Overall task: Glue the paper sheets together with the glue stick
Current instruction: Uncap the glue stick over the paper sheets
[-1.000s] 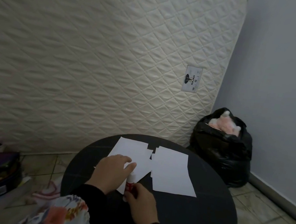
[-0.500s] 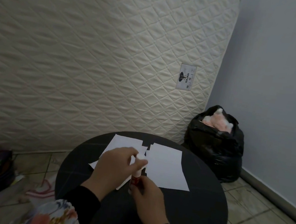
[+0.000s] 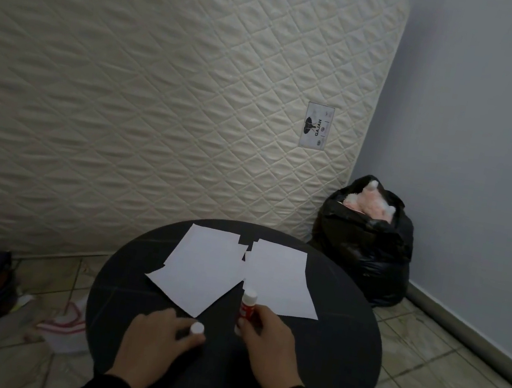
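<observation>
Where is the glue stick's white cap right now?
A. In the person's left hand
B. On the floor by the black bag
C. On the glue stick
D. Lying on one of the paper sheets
A: the white cap sits at the fingers of the left hand, apart from the uncapped glue stick that the right hand holds upright on the round black table.

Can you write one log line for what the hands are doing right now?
left hand holds cap | right hand holds glue stick | paper sheets unglued
</observation>
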